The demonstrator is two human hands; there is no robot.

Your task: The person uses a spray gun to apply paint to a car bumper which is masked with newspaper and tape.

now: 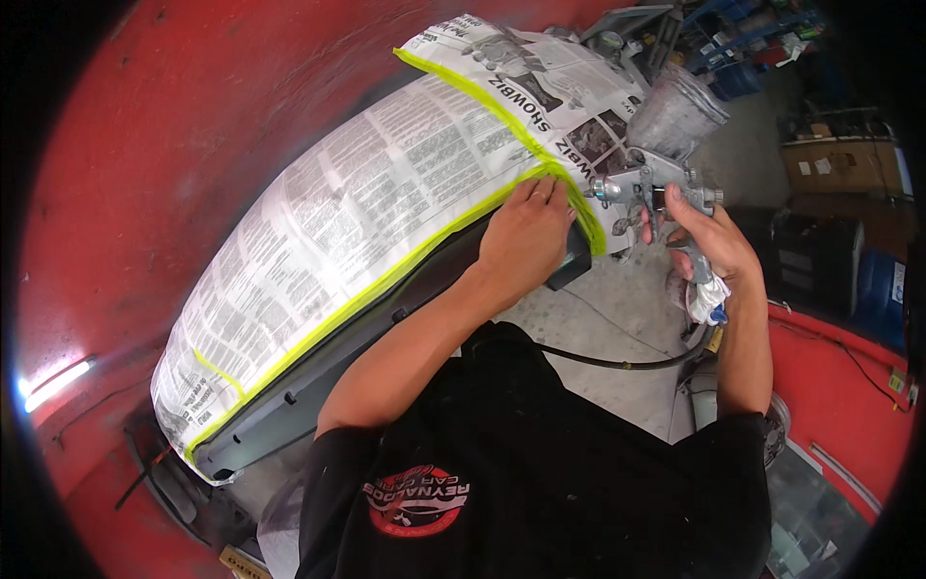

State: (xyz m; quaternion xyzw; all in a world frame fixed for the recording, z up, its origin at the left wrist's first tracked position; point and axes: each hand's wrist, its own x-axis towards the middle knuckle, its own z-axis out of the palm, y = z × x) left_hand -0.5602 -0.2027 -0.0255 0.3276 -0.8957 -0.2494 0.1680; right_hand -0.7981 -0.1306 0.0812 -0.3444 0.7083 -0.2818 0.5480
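A long curved dark panel [289, 400], which looks like a car bumper, is covered in newspaper [376, 174]. Bright yellow-green masking tape [362, 307] runs along the paper's lower edge and across it near the far end. My left hand [526, 234] is at the taped corner, its fingers curled together against the masking tape and the panel's edge. Held up just right of that corner is a metal spray gun [648, 183], its handle in my right hand [709, 236]. A paint-smeared cup [678, 111] sits on top of the gun. White cloth or paper is wrapped low on its handle.
A black hose [617, 365] crosses the grey floor behind my arms. Red walls [145, 164] stand at left and right. Shelving with clutter [748, 43], a cardboard box [839, 169], a black bin [805, 256] and a blue container [880, 294] line the far right.
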